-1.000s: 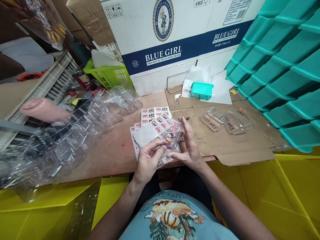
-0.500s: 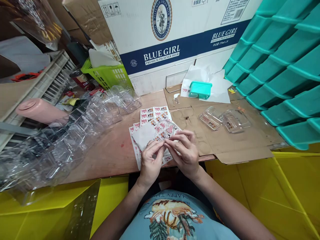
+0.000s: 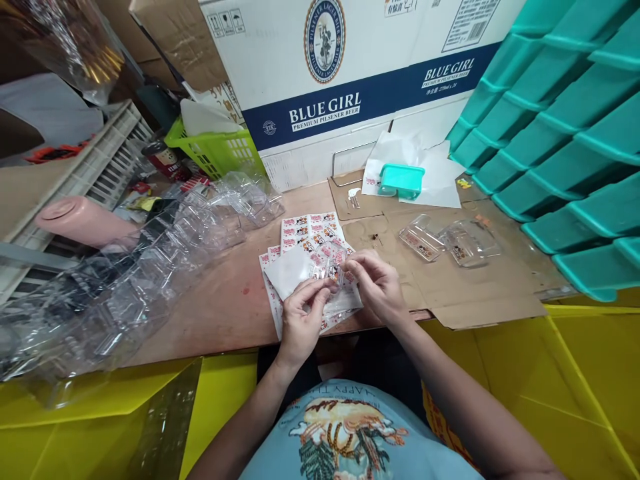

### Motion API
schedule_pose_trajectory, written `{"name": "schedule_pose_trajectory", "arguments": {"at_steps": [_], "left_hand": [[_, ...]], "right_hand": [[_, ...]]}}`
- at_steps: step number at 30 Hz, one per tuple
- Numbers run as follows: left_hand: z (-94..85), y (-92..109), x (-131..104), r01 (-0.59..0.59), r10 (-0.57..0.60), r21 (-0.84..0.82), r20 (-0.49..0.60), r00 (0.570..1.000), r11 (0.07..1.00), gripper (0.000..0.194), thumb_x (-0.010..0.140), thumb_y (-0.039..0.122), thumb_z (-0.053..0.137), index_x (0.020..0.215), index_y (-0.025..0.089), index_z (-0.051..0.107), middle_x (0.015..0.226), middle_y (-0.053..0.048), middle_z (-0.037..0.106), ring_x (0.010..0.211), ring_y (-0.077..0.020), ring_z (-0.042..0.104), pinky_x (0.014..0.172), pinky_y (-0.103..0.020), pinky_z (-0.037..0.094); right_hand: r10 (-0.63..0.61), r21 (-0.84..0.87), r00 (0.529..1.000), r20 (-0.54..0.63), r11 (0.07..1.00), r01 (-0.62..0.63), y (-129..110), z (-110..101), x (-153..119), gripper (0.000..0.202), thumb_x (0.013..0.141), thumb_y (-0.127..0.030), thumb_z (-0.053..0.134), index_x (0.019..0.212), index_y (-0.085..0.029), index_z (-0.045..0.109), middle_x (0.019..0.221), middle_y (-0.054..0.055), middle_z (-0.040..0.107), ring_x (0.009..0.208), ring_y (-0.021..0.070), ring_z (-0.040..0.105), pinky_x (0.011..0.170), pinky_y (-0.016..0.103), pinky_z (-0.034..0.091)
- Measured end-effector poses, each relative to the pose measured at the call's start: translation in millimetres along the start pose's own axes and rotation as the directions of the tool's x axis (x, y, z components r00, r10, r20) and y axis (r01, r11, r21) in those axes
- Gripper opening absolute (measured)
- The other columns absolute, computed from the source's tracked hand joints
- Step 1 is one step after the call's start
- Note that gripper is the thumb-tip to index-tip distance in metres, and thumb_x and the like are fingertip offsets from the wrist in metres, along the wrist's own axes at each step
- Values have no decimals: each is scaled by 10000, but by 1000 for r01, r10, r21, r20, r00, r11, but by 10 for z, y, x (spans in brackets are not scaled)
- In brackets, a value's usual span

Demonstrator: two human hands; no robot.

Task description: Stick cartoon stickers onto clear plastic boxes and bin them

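Over the sticker sheets [image 3: 313, 223] I have a small clear plastic box [image 3: 331, 257], its see-through sides hard to tell from the prints behind it. My left hand [image 3: 304, 313] pinches its near edge between thumb and fingers. At its right side, my right hand [image 3: 377, 287] has thumb and forefinger pressed together on the edge; whether a sticker is between them is too small to tell. A blank white backing sheet [image 3: 287, 272] lies left of the box, on top of the printed sheets.
Clear plastic boxes [image 3: 165, 267] spread in rows along the left. Two more clear pieces, one a clear case [image 3: 423, 239], rest on the cardboard [image 3: 440, 287]. Behind are a teal box [image 3: 401, 180] and a large beer carton [image 3: 320, 120]. Stacked teal boxes [image 3: 565, 160] rise at right.
My right hand has moved away from my left fingertips, up and right along the clear box's side. My left hand stays nearly in place, gripping the near edge.
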State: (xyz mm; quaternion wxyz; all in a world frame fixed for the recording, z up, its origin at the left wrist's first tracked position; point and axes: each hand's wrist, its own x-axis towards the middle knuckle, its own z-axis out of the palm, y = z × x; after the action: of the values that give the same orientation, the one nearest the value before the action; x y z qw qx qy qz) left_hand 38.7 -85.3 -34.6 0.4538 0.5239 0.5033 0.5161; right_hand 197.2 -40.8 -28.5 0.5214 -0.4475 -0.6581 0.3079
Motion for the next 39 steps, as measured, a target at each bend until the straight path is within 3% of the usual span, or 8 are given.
{"name": "schedule_pose_trajectory", "arguments": {"at_steps": [6, 11, 16, 20, 23, 28, 35, 39], "left_hand": [[-2, -52, 9, -36, 37, 16, -30, 999, 999, 184, 889, 261, 635, 996, 191, 767, 991, -69, 727, 953, -175, 667, 889, -276, 514], [13, -59, -6, -60, 62, 67, -18, 998, 996, 189, 906, 253, 614, 1015, 196, 758, 1015, -69, 725, 978, -178, 663, 923, -286, 502], [31, -59, 3, -23, 23, 32, -16, 1000, 999, 218, 922, 296, 592, 1032, 193, 750, 999, -77, 725, 932, -183, 677, 857, -273, 530], [31, -73, 19, -7, 8, 16, -22, 1000, 1000, 226, 924, 311, 591, 1035, 185, 742, 983, -78, 725, 904, -180, 686, 820, -259, 540], [16, -84, 33, -16, 16, 24, -17, 1000, 1000, 221, 928, 299, 588, 1040, 180, 738, 963, -72, 730, 890, -168, 686, 832, -251, 535], [-10, -117, 68, -14, 14, 8, -28, 1000, 1000, 212, 921, 285, 601, 1039, 176, 739, 991, -77, 743, 910, -172, 693, 856, -258, 533], [-4, -145, 56, -51, 51, -6, -49, 998, 999, 195, 900, 290, 631, 1019, 200, 758, 1049, -70, 743, 1000, -193, 677, 927, -280, 508], [-40, -191, 95, 16, -23, -98, -68, 997, 995, 208, 876, 328, 663, 980, 172, 753, 990, -72, 749, 939, -190, 681, 882, -275, 524]], "right_hand": [[-233, -264, 970, -69, 942, 208, 20, 116, -219, 249, 867, -245, 695, 1113, -280, 696, 1043, 76, 668, 998, 269, 567, 884, 490, 477], [-286, -271, 958, -21, 924, 270, 30, 178, -192, 165, 912, -115, 562, 979, -234, 655, 975, 70, 683, 937, 234, 606, 902, 469, 473], [-51, -140, 994, 93, 988, 64, 9, -32, 112, 129, 945, -241, 541, 838, -210, 606, 828, 60, 676, 780, 198, 622, 712, 344, 493], [180, 104, 949, 259, 971, -213, 37, -228, 374, 237, 905, -399, 607, 787, -195, 577, 715, 10, 614, 621, 145, 569, 570, 272, 443], [210, 155, 925, 317, 951, -269, 10, -282, 443, 270, 893, -430, 621, 782, -191, 561, 715, 1, 615, 638, 142, 582, 585, 259, 451], [-64, -285, 978, 200, 951, 121, -161, -138, 244, 146, 955, -244, 524, 832, -192, 582, 786, 49, 685, 696, 168, 609, 659, 285, 452], [-312, -667, 885, 346, 582, 465, -261, 172, -102, 224, 964, -90, 393, 901, -129, 604, 971, 182, 718, 908, 287, 637, 954, 502, 452], [-398, -598, 821, 408, 563, 570, -273, 193, -312, 322, 953, -78, 333, 1133, -22, 594, 1263, 298, 623, 1183, 387, 578, 1028, 608, 399]]}}
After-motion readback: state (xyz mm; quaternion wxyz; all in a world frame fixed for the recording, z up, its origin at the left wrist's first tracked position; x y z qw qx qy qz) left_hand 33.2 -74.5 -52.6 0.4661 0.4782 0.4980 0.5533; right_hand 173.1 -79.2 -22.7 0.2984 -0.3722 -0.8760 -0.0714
